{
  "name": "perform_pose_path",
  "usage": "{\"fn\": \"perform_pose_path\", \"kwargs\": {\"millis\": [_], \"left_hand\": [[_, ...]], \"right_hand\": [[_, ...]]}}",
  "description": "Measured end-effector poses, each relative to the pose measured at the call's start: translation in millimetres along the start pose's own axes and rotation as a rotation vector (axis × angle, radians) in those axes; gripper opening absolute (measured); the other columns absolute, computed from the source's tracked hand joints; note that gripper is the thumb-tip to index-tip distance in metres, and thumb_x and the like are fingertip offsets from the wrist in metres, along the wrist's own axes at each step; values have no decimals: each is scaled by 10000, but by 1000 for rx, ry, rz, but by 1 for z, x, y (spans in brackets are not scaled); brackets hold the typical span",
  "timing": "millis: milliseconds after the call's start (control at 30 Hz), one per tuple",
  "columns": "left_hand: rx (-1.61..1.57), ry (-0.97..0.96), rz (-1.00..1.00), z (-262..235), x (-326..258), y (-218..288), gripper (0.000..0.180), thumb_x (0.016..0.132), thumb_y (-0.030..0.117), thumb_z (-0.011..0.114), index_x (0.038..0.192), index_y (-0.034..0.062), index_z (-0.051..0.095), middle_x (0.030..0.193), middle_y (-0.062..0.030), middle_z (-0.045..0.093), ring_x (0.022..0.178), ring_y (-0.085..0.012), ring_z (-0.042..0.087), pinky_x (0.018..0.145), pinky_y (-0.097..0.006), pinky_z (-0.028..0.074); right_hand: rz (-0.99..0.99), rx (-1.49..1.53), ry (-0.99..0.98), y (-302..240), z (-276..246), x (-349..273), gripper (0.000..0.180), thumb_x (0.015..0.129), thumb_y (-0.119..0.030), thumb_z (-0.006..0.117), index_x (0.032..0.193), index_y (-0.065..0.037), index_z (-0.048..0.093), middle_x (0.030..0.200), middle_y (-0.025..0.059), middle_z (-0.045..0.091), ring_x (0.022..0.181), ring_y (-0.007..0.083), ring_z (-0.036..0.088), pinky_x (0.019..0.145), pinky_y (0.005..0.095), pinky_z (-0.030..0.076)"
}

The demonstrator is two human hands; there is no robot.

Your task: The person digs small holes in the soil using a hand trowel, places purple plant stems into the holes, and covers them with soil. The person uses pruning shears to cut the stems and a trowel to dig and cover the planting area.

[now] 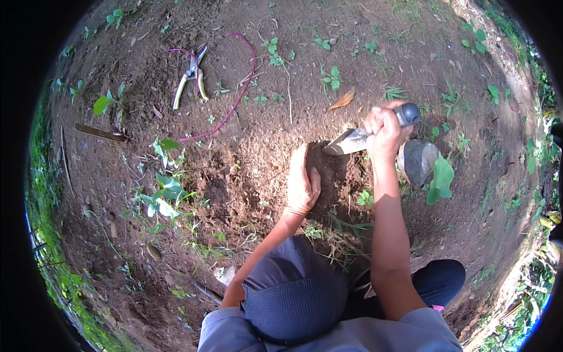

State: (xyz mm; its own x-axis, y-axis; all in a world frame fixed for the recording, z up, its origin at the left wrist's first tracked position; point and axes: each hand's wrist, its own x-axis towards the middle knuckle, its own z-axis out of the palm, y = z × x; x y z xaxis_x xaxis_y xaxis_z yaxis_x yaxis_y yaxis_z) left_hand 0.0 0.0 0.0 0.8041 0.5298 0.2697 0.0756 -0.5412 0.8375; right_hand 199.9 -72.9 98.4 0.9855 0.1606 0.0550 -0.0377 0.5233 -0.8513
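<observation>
The trowel (pixel 359 138) is in the right hand (pixel 384 130), which is closed tight around its dark handle, and the metal blade points left and down into a small hole (pixel 337 173) dug in the brown soil (pixel 264 146). I judge the tool to be stiff and rather light, with a pointed, fairly sharp blade, so the handle is the only good place to hold it; the blade looks dirty with earth and could be slippery. The left hand (pixel 302 182) lies flat and open on the loose soil at the left edge of the hole, fingers together, holding nothing, and it is very near the blade tip, so care is needed there. The soil looks crumbly and soft, easy to push aside. Just beside the right hand, on its right, a grey stone (pixel 417 159) and a broad green leaf (pixel 441 179) limit the room. To the left and above, the ground is more open; pruning shears (pixel 190 76) with a pink cord (pixel 234 94) lie well apart, and small green seedlings (pixel 164 193) stand left of the hole.
</observation>
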Motion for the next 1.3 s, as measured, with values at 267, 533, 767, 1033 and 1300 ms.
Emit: {"fn": "perform_pose_path", "kwargs": {"millis": [267, 533, 767, 1033, 1300], "left_hand": [[58, -26, 44, -8, -4, 13, 702, 819, 283, 629, 1368, -37, 330, 1311, -252, 441, 1243, -432, 395, 1093, -488, 264], [-3, -18, 154, -8, -5, 8, 590, 837, 112, 566, 1353, -33, 321, 1040, -169, 590, 1100, -357, 513, 1109, -528, 206], [-70, 35, 122, -6, -8, 4, 542, 870, 148, 524, 1358, -13, 350, 1193, -165, 494, 1106, -305, 486, 1014, -415, 336], [-35, 0, 40, -7, -6, 12, 521, 887, 92, 470, 1373, -32, 330, 1287, -227, 466, 1231, -340, 428, 1070, -434, 285], [240, -206, 143, -9, -1, 16, 620, 888, 290, 509, 1385, -28, 318, 1274, -173, 531, 1268, -326, 407, 1118, -496, 196]], "right_hand": [[174, 57, 121, 1, -17, -4, 232, 730, 23, 580, 654, -121, 414, 493, -37, 375, 365, 70, 337, 360, 258, 273], [-379, 112, -421, -111, 19, -87, 228, 730, 77, 498, 901, -60, 436, 595, 58, 440, 451, 122, 419, 404, 283, 373], [-432, -311, -61, -25, 21, -73, 156, 703, 69, 548, 760, -55, 473, 600, 52, 488, 425, 121, 466, 408, 281, 439], [320, -62, 351, 7, -7, 33, 159, 729, 37, 578, 704, -70, 462, 538, -15, 440, 374, 80, 370, 353, 253, 297], [-338, -96, -345, -28, -29, -137, 251, 719, 112, 513, 862, -66, 409, 610, 50, 429, 427, 112, 376, 412, 293, 364]]}}
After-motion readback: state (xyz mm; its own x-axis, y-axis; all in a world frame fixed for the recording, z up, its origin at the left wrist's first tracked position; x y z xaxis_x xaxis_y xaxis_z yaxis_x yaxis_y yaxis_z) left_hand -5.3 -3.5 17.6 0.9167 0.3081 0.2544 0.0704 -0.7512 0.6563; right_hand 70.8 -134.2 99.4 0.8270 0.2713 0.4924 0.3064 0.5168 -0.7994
